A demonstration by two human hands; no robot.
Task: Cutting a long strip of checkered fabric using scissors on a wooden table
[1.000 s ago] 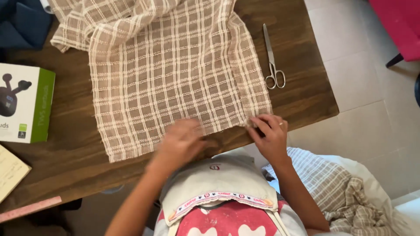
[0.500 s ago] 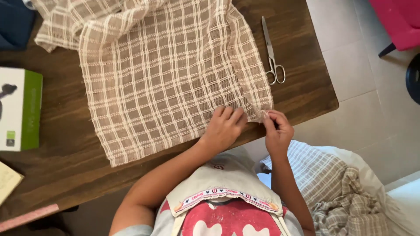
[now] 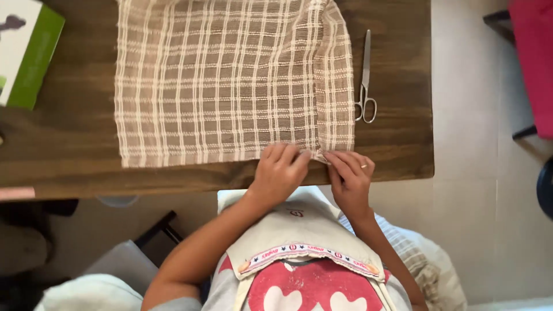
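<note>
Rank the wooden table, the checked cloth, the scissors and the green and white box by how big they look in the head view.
1. wooden table
2. checked cloth
3. green and white box, cut off by the frame edge, so its full size is unsure
4. scissors

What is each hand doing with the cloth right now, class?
Left hand: fingers curled, pressing the near edge of the checked cloth.
Right hand: pinching the same edge near the cloth's corner; ring on one finger.

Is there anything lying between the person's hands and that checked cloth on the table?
Nothing visible. The left hand and the right hand both rest directly on the near edge of the checked cloth. The scissors lie off to the side, beside the cloth.
</note>
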